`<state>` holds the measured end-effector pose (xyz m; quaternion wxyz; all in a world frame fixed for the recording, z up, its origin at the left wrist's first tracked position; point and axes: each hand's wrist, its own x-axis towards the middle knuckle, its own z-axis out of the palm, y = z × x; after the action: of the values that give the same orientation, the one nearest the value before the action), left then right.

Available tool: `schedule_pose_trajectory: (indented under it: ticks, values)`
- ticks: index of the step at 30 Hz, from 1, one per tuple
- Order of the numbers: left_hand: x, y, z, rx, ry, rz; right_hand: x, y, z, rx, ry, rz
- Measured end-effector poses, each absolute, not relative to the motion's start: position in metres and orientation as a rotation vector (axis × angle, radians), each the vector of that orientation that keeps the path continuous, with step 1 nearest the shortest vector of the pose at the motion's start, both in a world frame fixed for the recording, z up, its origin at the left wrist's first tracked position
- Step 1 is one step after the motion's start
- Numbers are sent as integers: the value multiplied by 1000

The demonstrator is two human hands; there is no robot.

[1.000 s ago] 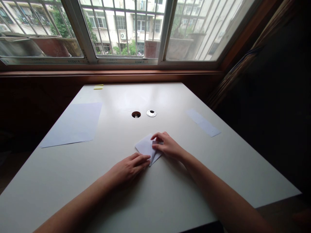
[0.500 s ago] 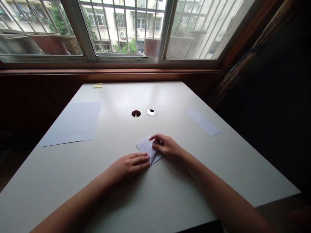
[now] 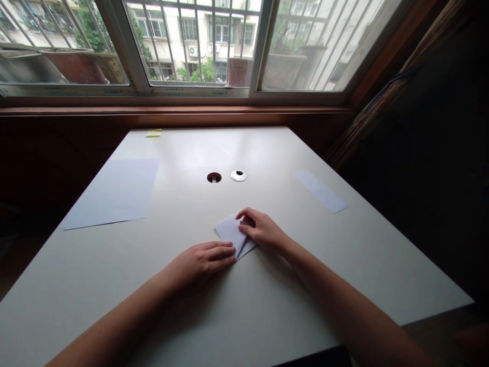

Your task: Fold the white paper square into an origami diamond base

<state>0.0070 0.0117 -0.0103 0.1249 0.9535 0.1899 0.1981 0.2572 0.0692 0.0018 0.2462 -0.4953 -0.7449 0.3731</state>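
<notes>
A small folded sheet of white paper [image 3: 228, 227] lies at the middle of the white table [image 3: 183, 193], one corner pointing toward me. My left hand [image 3: 208, 259] lies flat, its outstretched fingertips pressing on the paper's near left edge. A flap of the paper stands partly raised in my right hand [image 3: 262, 228], pinched between thumb and fingers. Part of the flap and the paper's right side are hidden behind that hand.
Larger white paper sheets [image 3: 114, 191] lie at the left. A narrow paper strip [image 3: 321, 190] is at the right. Behind the folded paper are a round cable hole [image 3: 214, 178] and its loose cover [image 3: 239, 176]. A yellow-edged pad [image 3: 154, 133] sits by the window [image 3: 198, 51].
My right fingers have shifted very slightly with the paper flap. The left hand stays in place on the paper, and the view has tilted a little.
</notes>
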Motion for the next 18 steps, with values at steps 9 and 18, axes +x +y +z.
schedule_pose_trajectory:
  ticks: [9, 18]
  values:
    - [4, 14, -8, 2798, 513, 530, 256, 68, 0, -1378, -2036, 967]
    - [3, 14, -9, 2805, 519, 528, 255, 68, 2, -1390, -2051, 930]
